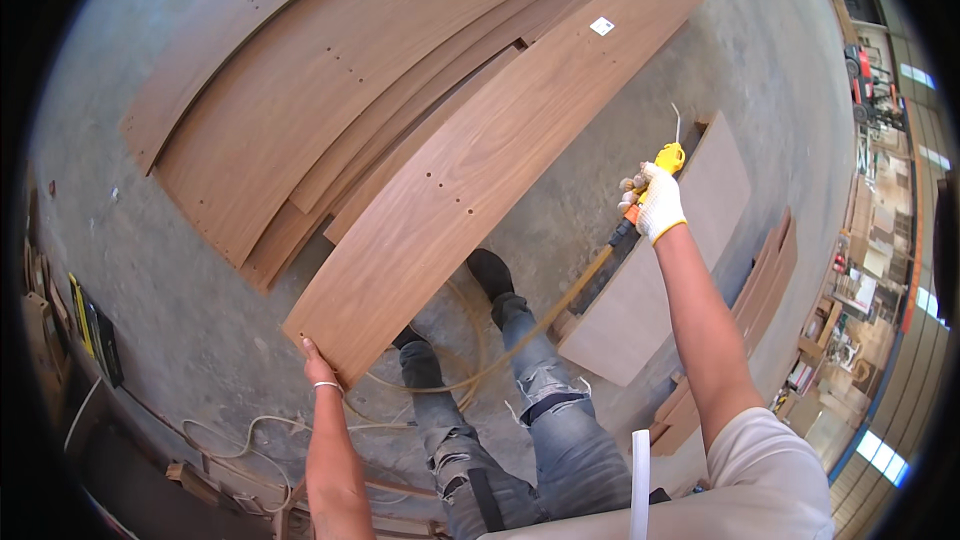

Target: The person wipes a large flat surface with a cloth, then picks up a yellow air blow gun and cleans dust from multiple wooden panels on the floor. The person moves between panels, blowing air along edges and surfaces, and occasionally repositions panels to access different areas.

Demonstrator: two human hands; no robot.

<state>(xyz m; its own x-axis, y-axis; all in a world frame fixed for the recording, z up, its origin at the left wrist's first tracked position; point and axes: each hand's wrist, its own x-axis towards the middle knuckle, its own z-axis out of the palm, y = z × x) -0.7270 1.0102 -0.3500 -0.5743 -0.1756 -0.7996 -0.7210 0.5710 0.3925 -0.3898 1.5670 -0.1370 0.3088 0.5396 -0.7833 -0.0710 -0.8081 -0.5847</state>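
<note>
My bare left hand (320,366) grips the near end of a long brown wood-grain panel (520,140), which slants up and away to the right. The panel has a few small drilled holes near its middle and a white label toward its far end. In a white knit glove, my right hand (659,204) is closed around a yellow air blow gun (670,157) with a thin bent nozzle. The gun is held to the right of the panel, apart from it. A yellowish air hose (560,302) runs from its grip down toward my legs.
Several brown panels (270,120) lie stacked on the concrete floor beyond the held one. A pale board (690,240) rests at my right, with brown strips (768,265) farther right. Loops of hose (250,435) lie on the floor near my feet. A red forklift (866,80) stands far off.
</note>
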